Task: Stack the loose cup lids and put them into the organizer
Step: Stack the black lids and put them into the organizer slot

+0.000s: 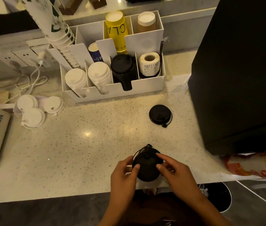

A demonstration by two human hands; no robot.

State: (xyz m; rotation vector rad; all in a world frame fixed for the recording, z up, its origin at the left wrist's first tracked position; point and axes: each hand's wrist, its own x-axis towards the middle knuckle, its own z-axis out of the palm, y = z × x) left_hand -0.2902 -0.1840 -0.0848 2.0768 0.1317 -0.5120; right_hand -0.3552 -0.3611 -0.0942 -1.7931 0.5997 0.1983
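- Black lid stack (147, 168) is gripped near the counter's (83, 144) 6 o'clock edge: left hand (123, 175) and right hand (176, 173) are closed around it.
- One black lid (160, 114) is lying loose toward 1 o'clock.
- White organizer (112, 92) is set at 12 o'clock.

Speckled counter (83, 144), white organizer (112, 93), three white lids (36, 110), one black lid (160, 113)

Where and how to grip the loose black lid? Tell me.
Pinch the loose black lid by its outer rim, coming from above. It lies flat on the counter with clear space all round; avoid the thin tether loop with its plug at its right and near edge.
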